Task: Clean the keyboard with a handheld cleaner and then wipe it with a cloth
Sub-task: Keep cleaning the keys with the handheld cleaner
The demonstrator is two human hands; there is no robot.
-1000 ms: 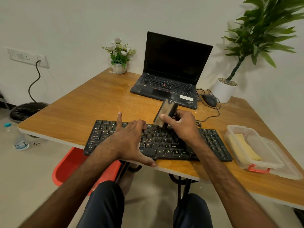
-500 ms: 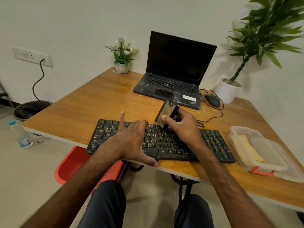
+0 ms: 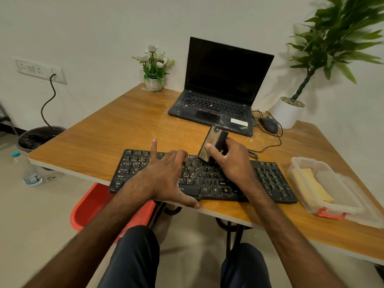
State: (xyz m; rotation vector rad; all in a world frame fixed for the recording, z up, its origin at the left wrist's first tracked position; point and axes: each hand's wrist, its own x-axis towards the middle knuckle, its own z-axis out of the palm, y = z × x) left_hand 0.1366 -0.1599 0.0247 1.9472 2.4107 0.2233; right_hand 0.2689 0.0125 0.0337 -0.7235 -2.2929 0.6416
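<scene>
Brushing is judged underway: the handheld cleaner [image 3: 212,138] is gripped by the right hand [image 3: 232,163] fingers, the keyboard [image 3: 270,179] steadied under the left hand [image 3: 166,175] fingers, laid flat; strokes rightward are needed next.

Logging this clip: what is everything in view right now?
table: 1, wooden, centre
keyboard: 1, black, table front
cleaner: 1, dark, over keyboard's far edge
laptop: 1, black, open at table back
mouse: 1, black, right of laptop
flower pot: 1, white, left of laptop
potted plant: 1, green, back right corner
box: 1, clear, right of keyboard
cloth: 1, yellow, in box
chair: 1, red, under table
bottle: 1, clear, floor left
bin: 1, black, floor left
left hand: 1, rests on keyboard
right hand: 1, grips cleaner
</scene>
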